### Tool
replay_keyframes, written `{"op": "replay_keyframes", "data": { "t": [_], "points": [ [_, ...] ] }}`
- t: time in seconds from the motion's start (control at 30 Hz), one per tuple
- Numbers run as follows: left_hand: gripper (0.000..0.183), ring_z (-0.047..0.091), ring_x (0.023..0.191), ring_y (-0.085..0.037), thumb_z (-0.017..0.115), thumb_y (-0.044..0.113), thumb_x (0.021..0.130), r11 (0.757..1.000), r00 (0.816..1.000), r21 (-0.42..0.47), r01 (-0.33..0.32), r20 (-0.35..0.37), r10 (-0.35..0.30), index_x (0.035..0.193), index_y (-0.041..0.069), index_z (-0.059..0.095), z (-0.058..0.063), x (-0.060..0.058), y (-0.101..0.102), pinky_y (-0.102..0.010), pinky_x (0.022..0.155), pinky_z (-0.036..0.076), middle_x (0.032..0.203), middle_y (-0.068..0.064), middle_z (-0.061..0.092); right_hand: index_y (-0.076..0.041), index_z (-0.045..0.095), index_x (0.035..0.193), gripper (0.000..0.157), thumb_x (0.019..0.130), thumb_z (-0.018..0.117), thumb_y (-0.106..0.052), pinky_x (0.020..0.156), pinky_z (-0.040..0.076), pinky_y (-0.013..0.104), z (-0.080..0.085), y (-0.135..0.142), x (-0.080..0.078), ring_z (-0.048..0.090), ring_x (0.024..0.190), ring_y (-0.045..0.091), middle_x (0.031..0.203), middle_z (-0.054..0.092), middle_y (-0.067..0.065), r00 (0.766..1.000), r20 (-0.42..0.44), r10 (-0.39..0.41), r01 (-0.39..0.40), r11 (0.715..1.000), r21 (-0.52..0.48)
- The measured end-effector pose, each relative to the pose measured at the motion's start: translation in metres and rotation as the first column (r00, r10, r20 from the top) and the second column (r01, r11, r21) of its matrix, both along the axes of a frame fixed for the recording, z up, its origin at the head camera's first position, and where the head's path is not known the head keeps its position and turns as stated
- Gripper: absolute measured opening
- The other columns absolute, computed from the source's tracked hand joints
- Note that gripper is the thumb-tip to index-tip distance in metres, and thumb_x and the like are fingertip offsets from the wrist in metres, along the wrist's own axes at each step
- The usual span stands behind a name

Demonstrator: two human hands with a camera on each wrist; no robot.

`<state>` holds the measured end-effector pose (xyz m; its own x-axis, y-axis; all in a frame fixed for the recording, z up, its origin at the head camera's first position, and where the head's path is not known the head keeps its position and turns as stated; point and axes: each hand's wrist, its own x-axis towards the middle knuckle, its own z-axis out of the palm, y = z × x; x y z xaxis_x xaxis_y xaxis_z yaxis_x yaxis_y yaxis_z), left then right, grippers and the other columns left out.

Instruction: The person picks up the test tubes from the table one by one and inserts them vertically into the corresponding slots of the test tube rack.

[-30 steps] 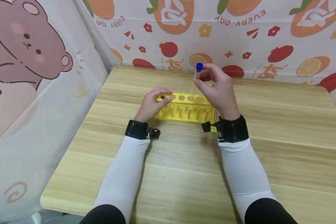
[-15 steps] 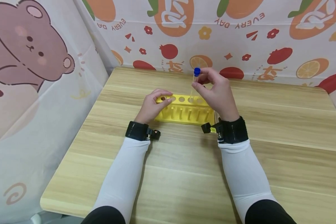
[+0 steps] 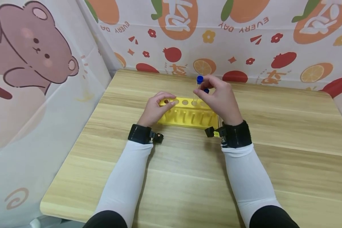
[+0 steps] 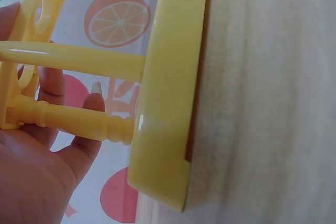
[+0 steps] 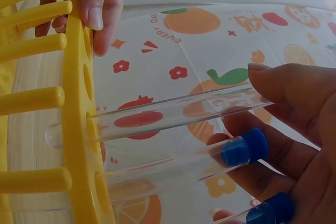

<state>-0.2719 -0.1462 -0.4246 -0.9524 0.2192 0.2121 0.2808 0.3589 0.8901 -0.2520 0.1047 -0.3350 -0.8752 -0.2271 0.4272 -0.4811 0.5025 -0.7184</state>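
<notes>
A yellow test tube rack (image 3: 188, 106) with a row of round holes stands on the table. My left hand (image 3: 152, 110) grips its left end, thumb on the near side of the top bar and fingers behind. Between thumb and fingertips, my right hand (image 3: 223, 101) pinches a clear test tube (image 5: 173, 113) whose blue cap (image 3: 199, 79) shows in the head view. In the right wrist view the tube's rounded bottom pokes through a rack hole. Two more blue-capped tubes sit beside it, one blue cap (image 5: 255, 145) near the fingers and another cap (image 5: 278, 206) lower down.
The wooden table (image 3: 188, 177) carries the rack near its back edge. Behind it hangs a fruit-print cloth (image 3: 245, 41), and a bear-print cloth (image 3: 45, 104) hangs on the left. Black wrist bands with small cameras sit on both wrists.
My right hand has come down and slightly left, lowering the test tube into the rack hole. A second blue cap now shows behind its fingers. The left hand keeps its grip on the rack.
</notes>
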Motion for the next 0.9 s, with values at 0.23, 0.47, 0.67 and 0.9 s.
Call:
{"op": "replay_keyframes", "data": {
  "t": [0.23,0.47,0.67,0.9],
  "points": [
    [0.027,0.053,0.105,-0.019,0.068,0.024,0.094,1.000,0.999,-0.009,0.000,0.048,0.000,0.119,0.015,0.070,0.002,0.004,0.002,-0.031,0.082,0.047,0.122,-0.001,0.062,-0.014,0.070,0.110,0.028,0.091,0.071,-0.035,0.080,0.048,0.030,-0.002,0.001,0.002,0.055,0.090,0.014,0.095,0.066,0.000,1.000,0.009,-0.018,0.018,0.999,0.034],
    [0.028,0.053,0.103,-0.017,0.067,0.017,0.095,1.000,0.998,-0.012,0.006,0.058,-0.006,0.120,0.008,0.069,0.027,0.021,0.006,-0.028,0.082,0.047,0.121,-0.006,0.062,-0.012,0.071,0.108,0.031,0.091,0.070,-0.037,0.078,0.046,0.030,-0.002,-0.001,0.004,0.054,0.090,0.016,0.097,0.067,0.001,1.000,-0.005,-0.025,0.026,0.997,0.070],
    [0.028,0.053,0.103,-0.019,0.067,0.017,0.094,1.000,0.999,-0.004,0.008,0.052,-0.008,0.120,0.007,0.068,0.028,0.022,0.006,-0.029,0.081,0.047,0.121,-0.006,0.062,-0.009,0.073,0.105,0.033,0.090,0.071,-0.039,0.081,0.046,0.032,-0.001,-0.002,0.005,0.056,0.092,0.018,0.101,0.070,0.004,0.999,-0.025,-0.045,0.048,0.993,0.106],
    [0.027,0.053,0.104,-0.019,0.067,0.018,0.095,1.000,0.999,0.003,0.013,0.034,-0.013,0.119,0.007,0.069,0.028,0.021,0.005,-0.031,0.083,0.047,0.120,-0.006,0.062,-0.008,0.075,0.100,0.032,0.087,0.075,-0.037,0.090,0.046,0.037,0.001,-0.004,0.004,0.057,0.103,0.021,0.101,0.071,0.006,0.997,-0.035,-0.070,0.074,0.987,0.141]
  ]
}}
